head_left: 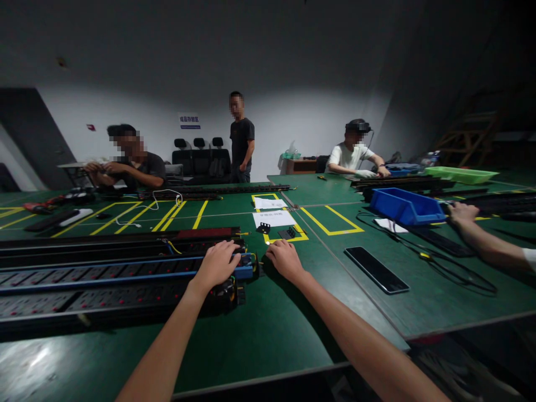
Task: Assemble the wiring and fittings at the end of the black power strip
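Observation:
Long black power strips [104, 279] with red switches and blue rails lie side by side on the green table [272, 335], running off to the left. My left hand [218, 263] rests on the right end of the middle strip, fingers curled over its blue end cap. My right hand [285, 259] lies just beyond that end, fingers bent down on the table by the strip's tip; whether it pinches anything is hidden. Coloured wires show at the strip ends.
A dark phone [376, 269] lies to the right of my right arm. Small black brackets [287, 233] and white papers [273, 218] sit in a yellow-taped box. A blue bin [404, 206], cables and a co-worker's arm [481, 240] are at right. Other people sit and stand at the back.

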`<state>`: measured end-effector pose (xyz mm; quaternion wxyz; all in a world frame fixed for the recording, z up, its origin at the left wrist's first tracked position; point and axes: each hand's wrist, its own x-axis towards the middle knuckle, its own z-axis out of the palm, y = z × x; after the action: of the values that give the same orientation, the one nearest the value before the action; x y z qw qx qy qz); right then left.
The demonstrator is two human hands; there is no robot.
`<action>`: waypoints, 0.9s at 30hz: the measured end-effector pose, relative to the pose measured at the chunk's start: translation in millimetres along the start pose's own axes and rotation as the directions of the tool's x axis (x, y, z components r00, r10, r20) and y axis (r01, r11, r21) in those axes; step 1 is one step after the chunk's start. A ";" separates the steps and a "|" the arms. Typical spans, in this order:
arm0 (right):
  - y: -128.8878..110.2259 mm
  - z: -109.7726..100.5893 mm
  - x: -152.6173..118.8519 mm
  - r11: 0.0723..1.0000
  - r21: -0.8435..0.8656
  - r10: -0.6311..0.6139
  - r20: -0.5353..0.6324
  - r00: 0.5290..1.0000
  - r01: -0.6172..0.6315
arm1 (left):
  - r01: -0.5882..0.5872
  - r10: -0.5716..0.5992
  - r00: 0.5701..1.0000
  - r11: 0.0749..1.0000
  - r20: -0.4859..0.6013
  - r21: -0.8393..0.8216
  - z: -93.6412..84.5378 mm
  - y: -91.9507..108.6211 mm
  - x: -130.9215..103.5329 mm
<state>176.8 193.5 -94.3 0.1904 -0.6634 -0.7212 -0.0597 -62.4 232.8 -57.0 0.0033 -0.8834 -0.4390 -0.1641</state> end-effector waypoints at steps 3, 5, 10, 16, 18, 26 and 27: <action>0.1 0.9 -0.6 1.000 -0.010 0.021 -0.005 1.000 -0.021 | 0.000 0.000 1.000 1.000 -0.002 -0.005 0.1 0.0 -0.1; 1.3 2.3 -1.0 0.999 -0.011 0.041 -0.005 0.999 -0.041 | 0.002 -0.002 1.000 1.000 -0.007 -0.008 -0.2 0.4 -0.4; 4.1 6.3 0.6 0.995 0.083 0.057 -0.053 0.997 -0.052 | 0.006 -0.006 1.000 1.000 -0.003 0.000 -1.1 1.6 -0.9; -0.6 9.2 6.2 0.867 0.495 0.010 -0.130 0.991 0.056 | 0.008 -0.008 1.000 1.000 -0.002 0.002 1.6 0.1 -0.1; -3.5 11.8 8.9 0.752 0.659 0.050 -0.076 0.996 0.012 | 0.007 -0.007 1.000 1.000 -0.003 0.003 2.9 -0.8 0.1; -16.9 21.2 29.3 0.538 0.830 0.041 0.150 0.988 -0.148 | 0.001 -0.001 1.000 1.000 -0.015 0.007 4.4 -1.0 -1.7; -18.5 20.9 32.4 0.555 0.819 0.044 0.143 0.989 -0.144 | 0.001 -0.001 1.000 1.000 -0.014 0.012 4.0 -0.7 -2.0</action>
<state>153.1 228.8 -99.0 0.4434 -0.5365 -0.6374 0.3307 -62.9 232.2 -61.5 0.0113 -0.8820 -0.4404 -0.1675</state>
